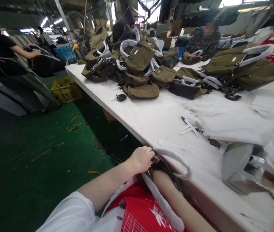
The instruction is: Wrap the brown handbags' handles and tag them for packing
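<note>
A handbag is at the near table edge, against my body. One of its handles, wrapped in white, arches over the table; another wrapped handle lies across my red apron. My left hand is closed on the bag's upper rim, fingers curled over it. My right forearm reaches down into the bag's opening, and the right hand is hidden inside. Most of the bag's body is hidden by my arms.
On the white table lies a large pile of olive bags. Nearer are white strips and a grey box. People stand across the table and at left. A yellow basket and scraps are on the green floor.
</note>
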Available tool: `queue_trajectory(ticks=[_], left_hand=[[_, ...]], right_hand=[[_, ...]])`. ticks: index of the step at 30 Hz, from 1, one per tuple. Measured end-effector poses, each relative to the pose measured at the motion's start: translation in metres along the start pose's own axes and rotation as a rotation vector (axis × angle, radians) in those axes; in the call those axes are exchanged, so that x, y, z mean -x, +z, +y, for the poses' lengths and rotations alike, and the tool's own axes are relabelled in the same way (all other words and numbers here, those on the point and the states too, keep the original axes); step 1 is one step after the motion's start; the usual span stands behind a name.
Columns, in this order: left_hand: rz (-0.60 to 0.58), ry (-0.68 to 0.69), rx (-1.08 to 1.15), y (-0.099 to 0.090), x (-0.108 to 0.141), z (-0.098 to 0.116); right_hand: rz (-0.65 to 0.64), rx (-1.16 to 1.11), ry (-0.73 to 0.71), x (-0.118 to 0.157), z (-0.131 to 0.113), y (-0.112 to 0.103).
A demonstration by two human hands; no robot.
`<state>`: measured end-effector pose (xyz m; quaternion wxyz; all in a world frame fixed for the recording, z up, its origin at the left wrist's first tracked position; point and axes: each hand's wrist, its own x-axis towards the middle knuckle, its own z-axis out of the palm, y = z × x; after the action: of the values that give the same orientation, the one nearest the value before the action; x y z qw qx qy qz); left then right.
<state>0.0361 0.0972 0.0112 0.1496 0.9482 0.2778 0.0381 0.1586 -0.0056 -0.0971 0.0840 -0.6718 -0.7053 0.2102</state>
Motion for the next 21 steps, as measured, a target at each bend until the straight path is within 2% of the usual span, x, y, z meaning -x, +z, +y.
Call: queue_trajectory(ticks=[2, 5, 8, 11, 14, 18, 21], left_hand=[[-0.001, -0.002, 0.021, -0.001, 0.005, -0.002], [-0.024, -0.005, 0.071, -0.002, 0.011, -0.007], [-0.087, -0.005, 0.049, 0.004, 0.011, -0.007], [-0.195, 0.076, -0.012, 0.015, 0.006, -0.005], [-0.220, 0.127, -0.036, 0.020, 0.003, -0.004], [-0.081, 0.108, 0.026, 0.008, 0.011, -0.010], [-0.023, 0.118, -0.078, -0.006, 0.022, -0.016]], right_hand=[[0.058, 0.013, 0.016, 0.010, 0.000, -0.011], [0.239, -0.066, 0.053, 0.019, 0.001, -0.023], [0.391, -0.185, 0.076, 0.016, 0.004, -0.022], [0.410, -0.316, 0.051, 0.006, 0.009, -0.012], [0.398, -0.405, 0.056, -0.005, 0.014, -0.005], [0.385, -0.398, 0.093, -0.014, 0.020, -0.005], [0.361, -0.344, 0.109, -0.019, 0.023, -0.003]])
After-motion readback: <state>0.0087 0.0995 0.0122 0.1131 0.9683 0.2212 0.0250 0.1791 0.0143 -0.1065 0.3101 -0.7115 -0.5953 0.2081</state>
